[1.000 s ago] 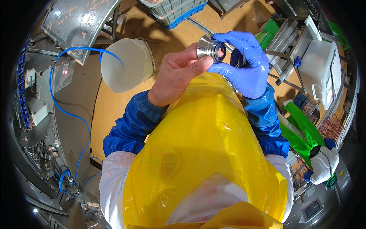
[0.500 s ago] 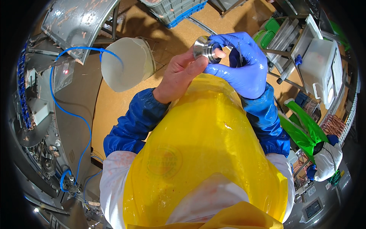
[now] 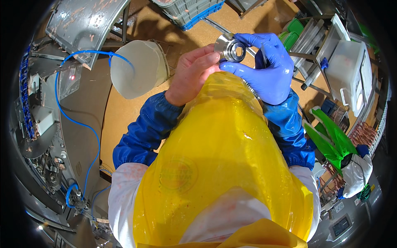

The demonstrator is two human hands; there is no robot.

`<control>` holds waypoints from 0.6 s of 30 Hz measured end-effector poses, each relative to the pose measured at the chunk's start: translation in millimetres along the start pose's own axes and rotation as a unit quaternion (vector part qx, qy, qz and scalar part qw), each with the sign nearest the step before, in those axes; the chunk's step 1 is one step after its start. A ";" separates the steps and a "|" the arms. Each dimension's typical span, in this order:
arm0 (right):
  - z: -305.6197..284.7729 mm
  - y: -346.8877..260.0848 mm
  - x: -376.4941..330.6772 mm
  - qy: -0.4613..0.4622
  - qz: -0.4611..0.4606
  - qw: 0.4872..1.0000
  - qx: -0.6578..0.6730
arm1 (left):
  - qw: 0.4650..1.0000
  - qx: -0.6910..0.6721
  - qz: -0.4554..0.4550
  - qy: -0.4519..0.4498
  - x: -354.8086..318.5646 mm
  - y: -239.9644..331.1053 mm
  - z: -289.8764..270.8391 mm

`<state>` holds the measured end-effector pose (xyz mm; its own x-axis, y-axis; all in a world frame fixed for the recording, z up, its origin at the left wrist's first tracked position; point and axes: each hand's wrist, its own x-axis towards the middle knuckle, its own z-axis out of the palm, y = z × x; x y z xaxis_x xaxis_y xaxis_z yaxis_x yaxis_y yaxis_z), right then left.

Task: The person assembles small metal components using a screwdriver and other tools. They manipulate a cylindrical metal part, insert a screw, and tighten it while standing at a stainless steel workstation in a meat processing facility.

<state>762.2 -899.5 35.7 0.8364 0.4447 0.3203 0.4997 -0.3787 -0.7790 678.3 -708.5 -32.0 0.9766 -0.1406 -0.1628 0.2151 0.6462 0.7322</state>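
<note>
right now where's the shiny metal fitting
The shiny metal fitting is in the head view's upper part, just right of centre, between the bare left hand and the blue-gloved right hand, above the yellow apron.

white bucket [image 3: 138,78] | blue hose [image 3: 94,133] reaching into it | grey crate [image 3: 186,11] beyond | green-clad co-worker [image 3: 342,144] at right

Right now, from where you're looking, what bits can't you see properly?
- Head view: some fingertips of the bare left hand, hidden behind the shiny metal ring.
- Head view: most of the dark thing by the gloved right hand's palm, covered by the glove.
- Head view: the rest of the grey crate, cut off by the top edge.
- Head view: what the screen shows, too small.
</note>
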 end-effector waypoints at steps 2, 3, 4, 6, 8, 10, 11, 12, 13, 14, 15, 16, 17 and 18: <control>-1.4 -0.5 0.9 -0.006 -0.041 0.997 -0.060 | 0.992 0.058 -0.023 0.109 2.9 20.5 30.3; -0.1 -0.3 -0.8 -0.005 -0.047 0.996 -0.076 | 0.990 0.098 -0.006 0.106 2.8 20.5 30.2; 2.7 0.7 -3.9 -0.005 -0.054 0.994 -0.092 | 0.985 0.138 0.010 0.102 3.2 20.1 29.4; 5.5 -0.1 -5.4 -0.003 -0.066 0.991 -0.113 | 0.979 0.172 0.040 0.105 3.2 19.9 29.5; 6.9 -1.8 -5.1 0.000 -0.078 0.990 -0.121 | 0.978 0.161 0.065 0.118 3.6 19.6 31.1; 7.6 -1.8 -4.8 -0.001 -0.082 0.989 -0.124 | 0.976 0.164 0.059 0.131 4.0 19.8 30.8; 8.0 -1.4 -4.5 -0.002 -0.084 0.989 -0.125 | 0.975 0.166 0.056 0.137 4.1 20.0 30.8; 8.4 -0.5 -4.6 -0.002 -0.080 0.990 -0.118 | 0.975 0.163 0.052 0.143 4.2 20.2 32.1; 9.0 1.2 -4.8 -0.001 -0.077 0.991 -0.112 | 0.975 0.159 0.048 0.150 4.3 20.2 34.1; 9.1 2.1 -5.0 -0.001 -0.073 0.992 -0.105 | 0.974 0.156 0.045 0.156 4.3 20.2 35.1; 8.9 1.6 -4.7 -0.004 -0.067 0.993 -0.094 | 0.974 0.157 0.050 0.153 3.8 19.0 33.6; 8.4 0.9 -4.1 -0.006 -0.060 0.995 -0.083 | 0.975 0.158 0.056 0.149 3.1 16.7 31.0; 8.4 0.4 -3.7 -0.008 -0.053 0.996 -0.072 | 0.975 0.159 0.062 0.146 2.5 15.4 29.0; 8.7 0.5 -3.7 -0.006 -0.050 0.996 -0.070 | 0.974 0.163 0.067 0.145 2.5 15.0 28.4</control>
<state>757.3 -894.3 29.4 0.7788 0.4955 0.3846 0.6072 -0.4419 -0.6603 684.1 -720.4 -2.6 0.9644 0.1764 -0.1972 0.1221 0.3644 0.9232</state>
